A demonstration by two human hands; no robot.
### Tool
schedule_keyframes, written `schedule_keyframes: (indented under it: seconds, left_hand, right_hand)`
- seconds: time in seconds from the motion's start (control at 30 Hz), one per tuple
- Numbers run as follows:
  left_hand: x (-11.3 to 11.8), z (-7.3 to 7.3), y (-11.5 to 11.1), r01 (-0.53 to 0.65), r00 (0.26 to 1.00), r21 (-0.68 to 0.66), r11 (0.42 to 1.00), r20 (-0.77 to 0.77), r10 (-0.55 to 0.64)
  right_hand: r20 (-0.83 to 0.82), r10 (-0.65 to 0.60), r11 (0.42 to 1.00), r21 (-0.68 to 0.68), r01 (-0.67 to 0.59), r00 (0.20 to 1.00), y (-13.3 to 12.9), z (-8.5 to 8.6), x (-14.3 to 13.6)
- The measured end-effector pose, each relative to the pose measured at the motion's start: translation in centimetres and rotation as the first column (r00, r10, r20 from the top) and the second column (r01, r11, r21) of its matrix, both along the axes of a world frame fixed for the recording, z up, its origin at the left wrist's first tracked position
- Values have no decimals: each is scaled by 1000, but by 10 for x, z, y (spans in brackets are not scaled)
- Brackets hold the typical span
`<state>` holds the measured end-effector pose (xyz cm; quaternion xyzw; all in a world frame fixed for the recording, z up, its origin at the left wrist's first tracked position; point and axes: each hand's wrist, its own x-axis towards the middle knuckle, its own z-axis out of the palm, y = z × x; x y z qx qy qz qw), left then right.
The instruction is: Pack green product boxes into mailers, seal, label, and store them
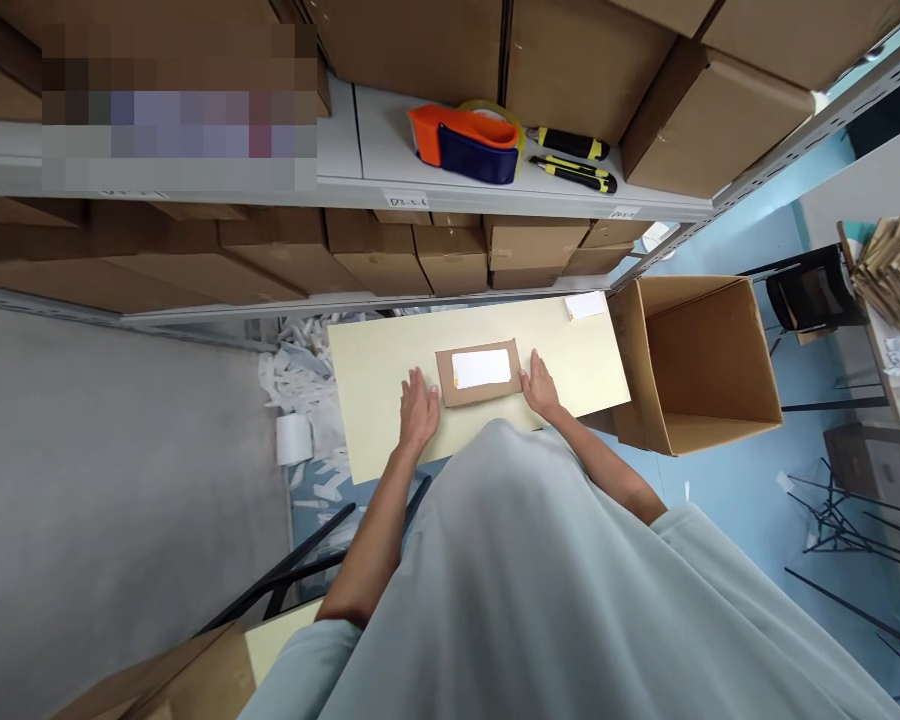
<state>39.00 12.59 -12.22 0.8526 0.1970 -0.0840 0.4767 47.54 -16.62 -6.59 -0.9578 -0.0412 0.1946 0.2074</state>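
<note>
A flat brown cardboard parcel (450,395) with a white label (481,368) on its top lies on the pale yellow board (375,400). My left hand (418,410) is beside the parcel's left end, fingers stretched out and nothing held. At the right end, my right hand (540,385) is open too, its fingertips at or very near the parcel's edge. A small white stack of labels or paper (585,305) sits at the board's far right corner.
An open cardboard box (709,350) stands right of the board. The shelf (382,150) above holds boxes, an orange and blue tape dispenser (469,145) and cutters (577,172). White paper scraps (311,375) and a white roll (294,439) lie at left.
</note>
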Motion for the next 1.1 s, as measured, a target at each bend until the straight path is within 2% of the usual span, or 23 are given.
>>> schedule_keyframes:
  seconds: [0.1,0.17,0.23,0.37,0.5,0.63,0.8,0.97,1.1]
  left_hand:
    - [-20,-2,3,-140,988,-189,972,-87,125]
    - [-28,4,-6,-134,989,-262,956,-101,111]
    - [-30,14,-17,-90,995,-309,947,-56,77]
    - [-22,34,-27,-61,998,-291,955,12,67]
    - [-8,45,-27,-6,997,-233,972,71,23]
    - [5,49,-49,68,994,-296,953,101,-40]
    - [7,51,-96,113,994,-356,927,51,-101]
    - [-1,57,-139,151,989,-293,944,39,-146]
    - [-1,64,-172,177,984,-155,972,19,-176]
  right_hand:
    - [-159,-147,969,173,174,976,-10,-2,-18]
    - [-256,-172,937,255,238,951,-8,-4,-32]
    - [-284,-179,919,295,263,942,-3,-4,-43]
    - [-204,-225,903,323,283,953,0,7,-55]
    - [-152,-354,842,378,385,923,-18,33,-67]
    - [-101,-493,815,294,499,864,-43,59,-87]
    - [-28,-511,845,164,508,859,-73,75,-111]
    - [-47,-449,891,51,451,892,-112,74,-116]
    - [-28,-284,959,-21,284,958,-139,63,-100]
